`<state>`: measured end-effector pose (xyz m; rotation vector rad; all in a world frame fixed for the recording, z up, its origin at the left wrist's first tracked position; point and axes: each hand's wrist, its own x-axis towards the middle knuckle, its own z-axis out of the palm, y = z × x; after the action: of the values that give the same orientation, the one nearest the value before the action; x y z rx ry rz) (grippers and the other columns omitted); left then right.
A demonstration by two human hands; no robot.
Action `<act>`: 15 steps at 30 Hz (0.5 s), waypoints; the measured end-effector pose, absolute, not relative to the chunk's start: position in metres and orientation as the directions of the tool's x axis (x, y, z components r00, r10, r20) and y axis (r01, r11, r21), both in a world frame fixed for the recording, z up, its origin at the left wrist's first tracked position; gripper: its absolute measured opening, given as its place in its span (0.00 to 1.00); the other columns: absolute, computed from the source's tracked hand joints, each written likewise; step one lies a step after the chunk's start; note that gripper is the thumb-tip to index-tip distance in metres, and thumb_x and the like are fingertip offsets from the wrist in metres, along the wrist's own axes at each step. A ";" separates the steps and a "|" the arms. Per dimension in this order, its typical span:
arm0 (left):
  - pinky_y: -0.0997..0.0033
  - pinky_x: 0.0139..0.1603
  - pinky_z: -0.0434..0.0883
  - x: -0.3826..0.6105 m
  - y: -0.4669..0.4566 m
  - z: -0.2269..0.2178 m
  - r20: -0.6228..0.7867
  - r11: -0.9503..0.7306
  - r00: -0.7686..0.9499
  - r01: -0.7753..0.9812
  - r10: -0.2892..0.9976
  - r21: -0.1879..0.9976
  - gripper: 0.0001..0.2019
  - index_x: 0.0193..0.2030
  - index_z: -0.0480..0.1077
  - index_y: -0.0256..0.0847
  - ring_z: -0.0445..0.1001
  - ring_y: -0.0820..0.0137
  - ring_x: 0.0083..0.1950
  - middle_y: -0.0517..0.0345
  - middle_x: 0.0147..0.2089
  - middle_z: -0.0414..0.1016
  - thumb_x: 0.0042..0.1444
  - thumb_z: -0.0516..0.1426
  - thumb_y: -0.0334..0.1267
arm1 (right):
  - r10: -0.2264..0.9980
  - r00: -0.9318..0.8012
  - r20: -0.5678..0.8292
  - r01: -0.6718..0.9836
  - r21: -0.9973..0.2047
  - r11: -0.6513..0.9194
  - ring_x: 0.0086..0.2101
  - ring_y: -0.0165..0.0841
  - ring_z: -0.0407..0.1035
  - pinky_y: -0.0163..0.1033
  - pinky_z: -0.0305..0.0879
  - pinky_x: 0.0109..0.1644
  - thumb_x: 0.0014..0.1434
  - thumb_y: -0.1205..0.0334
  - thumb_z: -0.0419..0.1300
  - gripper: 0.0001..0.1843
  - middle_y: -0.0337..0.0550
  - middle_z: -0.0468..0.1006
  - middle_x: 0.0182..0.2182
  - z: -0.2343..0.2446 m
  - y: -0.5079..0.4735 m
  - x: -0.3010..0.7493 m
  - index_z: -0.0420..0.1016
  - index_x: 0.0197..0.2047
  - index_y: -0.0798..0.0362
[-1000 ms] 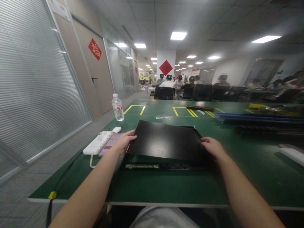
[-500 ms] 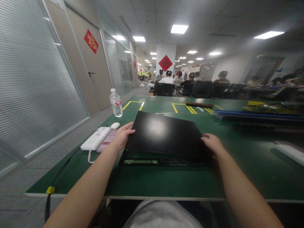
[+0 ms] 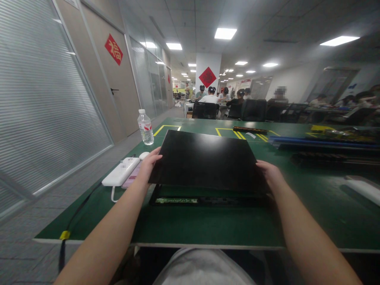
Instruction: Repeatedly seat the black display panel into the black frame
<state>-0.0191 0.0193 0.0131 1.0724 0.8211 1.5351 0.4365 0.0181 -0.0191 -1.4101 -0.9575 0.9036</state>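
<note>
Between my two hands is a flat black display panel, its glossy face up and catching a ceiling light's reflection. My left hand is closed on its left edge, thumb on top. At the opposite edge, my right hand grips with the fingers partly hidden. The panel is raised above a black frame that lies on the green table. Along the frame's near side shows a strip of green circuit board; the rest is covered by the panel.
Left of the panel are a white power bank, a phone, a white mouse-like object and a water bottle. Long dark strips lie at the right, near a white object. People sit at tables beyond.
The panel has gone from slanted to nearly level side to side, and its left part has risen slightly. Both hands still hold its edges, the right a little higher.
</note>
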 end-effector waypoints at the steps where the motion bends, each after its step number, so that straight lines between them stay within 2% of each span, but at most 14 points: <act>1: 0.56 0.58 0.70 -0.020 0.020 0.014 0.221 -0.217 -0.032 -0.370 0.975 0.903 0.30 0.53 0.76 0.34 0.75 0.49 0.57 0.49 0.50 0.82 0.38 0.64 0.36 | 0.958 0.285 0.027 -0.003 -1.000 0.029 0.40 0.44 0.77 0.47 0.72 0.43 0.45 0.55 0.61 0.22 0.46 0.82 0.38 -0.015 0.015 0.436 0.79 0.45 0.52; 4: 0.56 0.57 0.71 -0.019 0.020 0.016 0.224 -0.208 -0.004 -0.394 0.974 0.895 0.29 0.53 0.76 0.34 0.76 0.49 0.55 0.50 0.49 0.82 0.39 0.62 0.36 | 0.979 0.199 0.052 -0.138 -0.987 0.080 0.40 0.45 0.77 0.50 0.73 0.45 0.48 0.52 0.59 0.22 0.45 0.82 0.36 -0.005 0.004 0.438 0.78 0.46 0.51; 8: 0.57 0.52 0.74 -0.015 0.015 0.020 0.169 -0.154 0.000 -0.407 0.986 0.900 0.28 0.52 0.76 0.33 0.78 0.50 0.51 0.51 0.47 0.83 0.39 0.61 0.35 | 0.968 0.213 -0.130 -0.199 -0.976 -0.087 0.39 0.47 0.77 0.51 0.73 0.44 0.48 0.53 0.57 0.14 0.48 0.80 0.29 -0.002 -0.004 0.442 0.76 0.33 0.52; 11: 0.59 0.45 0.76 -0.016 0.013 0.020 0.062 -0.082 -0.064 -0.413 0.996 0.907 0.24 0.49 0.77 0.31 0.80 0.52 0.45 0.49 0.42 0.83 0.43 0.58 0.37 | 0.961 0.186 -0.206 -0.194 -0.966 -0.169 0.38 0.48 0.77 0.51 0.74 0.43 0.45 0.55 0.57 0.11 0.50 0.78 0.25 0.000 -0.005 0.437 0.74 0.28 0.52; 15: 0.62 0.39 0.76 -0.017 0.018 0.012 -0.041 0.001 -0.114 -0.329 0.993 0.944 0.21 0.46 0.77 0.32 0.80 0.55 0.42 0.47 0.37 0.82 0.46 0.58 0.40 | 0.962 0.215 -0.169 -0.212 -0.969 -0.123 0.36 0.47 0.76 0.50 0.75 0.41 0.42 0.57 0.57 0.07 0.50 0.76 0.22 0.002 0.000 0.435 0.71 0.25 0.51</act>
<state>-0.0173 0.0176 0.0117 0.8843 1.0510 1.4192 0.4346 -0.0002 0.0021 -1.2675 -0.8190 1.2265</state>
